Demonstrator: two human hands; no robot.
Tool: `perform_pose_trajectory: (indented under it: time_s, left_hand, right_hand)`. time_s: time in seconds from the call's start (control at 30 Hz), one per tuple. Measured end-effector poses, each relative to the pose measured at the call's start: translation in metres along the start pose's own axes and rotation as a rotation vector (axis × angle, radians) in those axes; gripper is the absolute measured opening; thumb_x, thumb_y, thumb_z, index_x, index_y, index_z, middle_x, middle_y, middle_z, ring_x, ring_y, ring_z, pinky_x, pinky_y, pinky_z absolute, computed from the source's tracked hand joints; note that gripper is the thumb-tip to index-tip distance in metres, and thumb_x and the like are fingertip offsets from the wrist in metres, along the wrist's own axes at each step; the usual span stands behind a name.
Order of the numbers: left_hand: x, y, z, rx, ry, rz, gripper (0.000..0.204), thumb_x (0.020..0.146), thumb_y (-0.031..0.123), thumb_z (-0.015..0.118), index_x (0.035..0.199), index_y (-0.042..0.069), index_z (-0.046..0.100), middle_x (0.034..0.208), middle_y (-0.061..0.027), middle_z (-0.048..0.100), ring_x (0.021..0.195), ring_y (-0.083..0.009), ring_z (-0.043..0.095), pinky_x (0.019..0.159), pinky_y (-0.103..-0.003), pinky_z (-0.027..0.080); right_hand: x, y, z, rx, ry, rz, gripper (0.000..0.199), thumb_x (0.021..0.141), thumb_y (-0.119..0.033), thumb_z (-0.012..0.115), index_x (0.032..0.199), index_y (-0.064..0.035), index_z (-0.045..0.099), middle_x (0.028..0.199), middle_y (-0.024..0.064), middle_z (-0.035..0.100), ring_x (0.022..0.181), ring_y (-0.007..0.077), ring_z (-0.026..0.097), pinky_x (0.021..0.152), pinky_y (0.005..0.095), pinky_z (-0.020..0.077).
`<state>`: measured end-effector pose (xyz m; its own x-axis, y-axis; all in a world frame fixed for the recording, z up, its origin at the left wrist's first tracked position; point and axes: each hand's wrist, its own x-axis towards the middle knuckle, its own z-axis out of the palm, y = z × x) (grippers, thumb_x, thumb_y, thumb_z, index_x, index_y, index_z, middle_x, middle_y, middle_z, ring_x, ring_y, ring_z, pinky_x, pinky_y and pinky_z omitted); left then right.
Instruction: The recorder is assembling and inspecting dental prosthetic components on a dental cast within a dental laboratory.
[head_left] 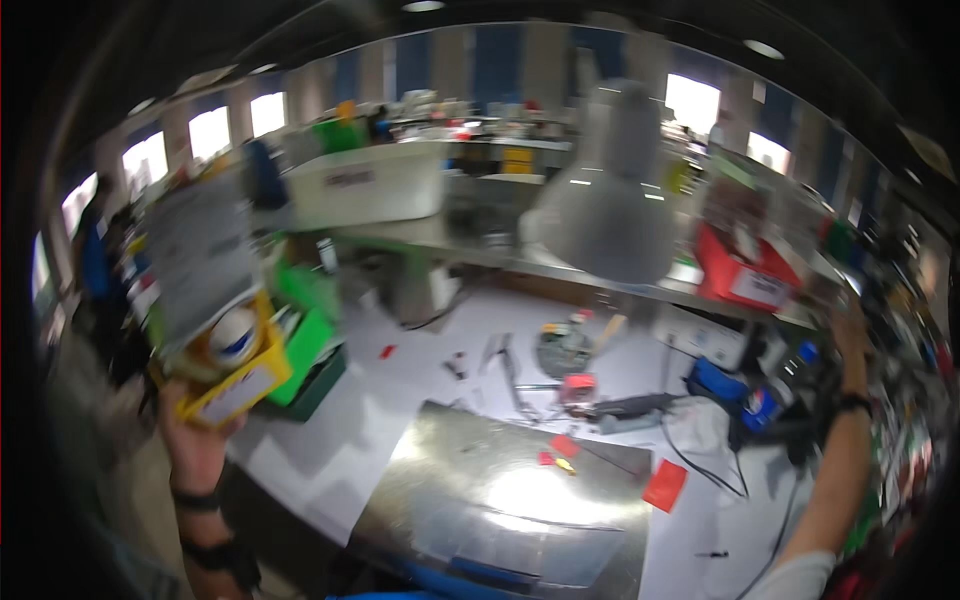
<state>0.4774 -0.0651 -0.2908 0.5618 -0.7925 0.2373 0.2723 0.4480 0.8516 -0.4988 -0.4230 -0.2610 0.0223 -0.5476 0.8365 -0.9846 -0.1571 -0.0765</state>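
At the left, my left hand [198,445] grips the lower front of a yellow parts bin [240,392]. A round white container with a dark blue band [233,335] sits in that bin, and a grey sheet or panel [200,255] rises behind it. Green bins [312,350] stand right beside the yellow one. Far to the right, my right arm reaches forward, and my right hand [850,325] is near the end of the shelf and a red bin [745,270]. Motion smears its fingers, so whether it holds anything is hidden.
A shiny metal plate [440,470] lies on the white table, with small red pieces on it. Behind are pliers [515,380], a round grey holder [565,350] and cables. A grey lamp head [605,220] hangs over the middle. A white tub [370,185] stands on the shelf.
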Motion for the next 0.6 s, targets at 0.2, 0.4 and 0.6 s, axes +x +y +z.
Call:
perform_pose_trajectory:
  time_s: [0.2,0.4,0.6]
  left_hand:
    - [0.047,0.046,-0.002,-0.067,-0.052,0.134,0.045,0.102,0.038,0.057,0.138,0.011,0.053,0.138,-0.0126,0.060,0.126,-0.0319,0.061,0.090,-0.052,0.063]
    - [0.115,0.095,-0.024,0.040,-0.085,0.230,0.042,0.103,0.034,0.056,0.136,0.008,0.055,0.133,-0.0142,0.062,0.124,-0.0301,0.062,0.098,-0.048,0.060]
    - [0.203,0.129,-0.060,0.002,-0.012,0.297,0.045,0.097,0.033,0.062,0.132,0.006,0.053,0.127,-0.0206,0.059,0.125,-0.0346,0.060,0.094,-0.049,0.064]
  right_hand:
    - [-0.038,0.102,-0.045,0.051,-0.026,0.246,0.040,0.099,-0.005,0.053,0.138,0.0023,0.060,0.141,0.0218,0.062,0.133,0.0328,0.058,0.109,0.0412,0.0443]
    - [-0.053,0.025,-0.064,0.264,-0.077,0.227,0.039,0.098,-0.007,0.056,0.136,0.0027,0.061,0.137,0.0215,0.063,0.128,0.0324,0.060,0.107,0.0410,0.0459]
    - [-0.056,-0.036,-0.108,0.472,-0.061,0.206,0.039,0.098,-0.009,0.061,0.134,0.0031,0.062,0.134,0.0211,0.065,0.123,0.0319,0.061,0.104,0.0409,0.0478]
